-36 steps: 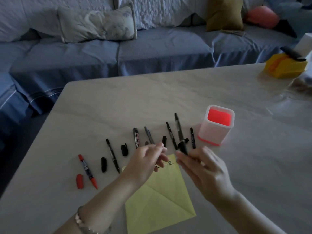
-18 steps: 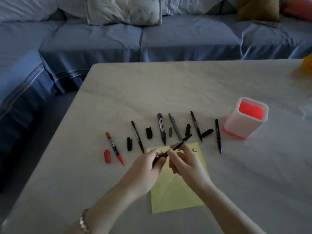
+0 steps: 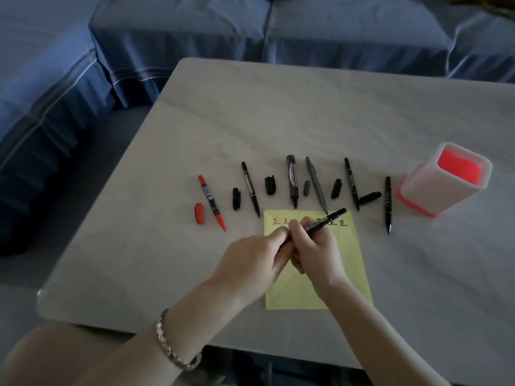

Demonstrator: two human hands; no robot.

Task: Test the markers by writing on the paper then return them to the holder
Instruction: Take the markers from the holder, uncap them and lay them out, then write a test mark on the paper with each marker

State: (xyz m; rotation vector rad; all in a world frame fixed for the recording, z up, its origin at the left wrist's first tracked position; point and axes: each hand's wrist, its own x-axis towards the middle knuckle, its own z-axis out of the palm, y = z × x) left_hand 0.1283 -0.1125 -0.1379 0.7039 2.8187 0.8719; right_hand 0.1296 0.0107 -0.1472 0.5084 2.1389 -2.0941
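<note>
A black marker [image 3: 326, 221] is held over the yellow paper [image 3: 348, 263] by both hands. My right hand [image 3: 315, 252] grips its barrel; my left hand [image 3: 250, 260] pinches its lower end, which the fingers hide. The paper carries a row of written characters along its top edge. Several uncapped markers lie in a row behind the paper, from a red marker [image 3: 211, 203] at the left to a thin black marker [image 3: 388, 204] at the right, with loose caps between them. The white holder [image 3: 446, 179] with a red inside stands at the right.
The grey table [image 3: 278, 121] has a rounded front-left corner close to my body. A blue sofa [image 3: 250, 26] runs along the far side and to the left. A red cap [image 3: 199, 213] lies beside the red marker. A bracelet [image 3: 170, 344] sits on my left wrist.
My hands came together over the paper and now both hold one black marker. The view tilted down and shifted left, so the holder sits further right in the frame.
</note>
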